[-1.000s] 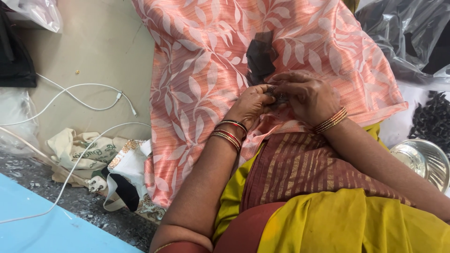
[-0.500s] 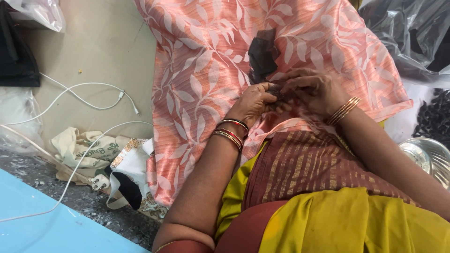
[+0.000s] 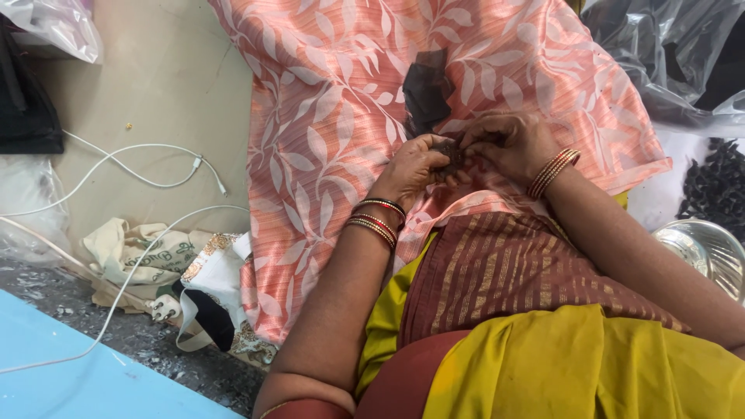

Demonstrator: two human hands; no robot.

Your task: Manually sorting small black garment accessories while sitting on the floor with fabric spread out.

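Both hands meet right around the middle of the frame, slightly toward 1 o'clock: the left hand and right hand have their fingertips pinched narrow on a small dark piece held between them, just above the lap. Under them is a pink cloth with a white leaf print, with a dark patch on it at 12 o'clock from the hands. Off at 3 o'clock there's a pile of small black bits and, below it, a shiny steel bowl partly cut off by the right forearm. A crinkly dark plastic bag sits at 2 o'clock. Over at 9 o'clock, white cables snake across the floor, with a crumpled printed cloth bag at 8 o'clock and a clear plastic bag up at 10 o'clock.
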